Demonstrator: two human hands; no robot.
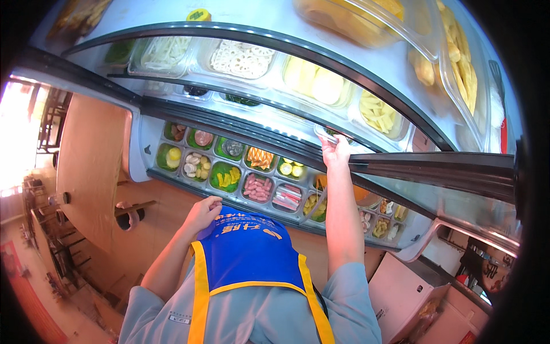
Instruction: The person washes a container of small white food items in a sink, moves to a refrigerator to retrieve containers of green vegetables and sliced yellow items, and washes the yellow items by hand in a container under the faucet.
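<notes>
My right hand (pixel 336 151) reaches into the glass-fronted display cabinet and grips the near rim of a clear plastic container (pixel 325 134). Something dark green shows inside that container, though the shelf edge and my fingers cover most of it. Low beside my blue apron (pixel 253 253), my left hand (pixel 206 213) is held with its fingers curled, close to the cabinet's front edge. Its palm is hidden. Between my hands lies the lower well, with metal pans of pink sausages (pixel 257 187), crab sticks (pixel 286 198), corn pieces (pixel 291 167) and yellow slices (pixel 226 177).
On the upper shelf stand clear tubs of sliced lotus root (pixel 241 59), pale slices (pixel 317 81) and cut strips (pixel 378 112). Fried dough sticks (pixel 459 56) fill a large bin on top. A black door rail (pixel 434 168) runs right of my forearm. A wooden table (pixel 88 172) is at left.
</notes>
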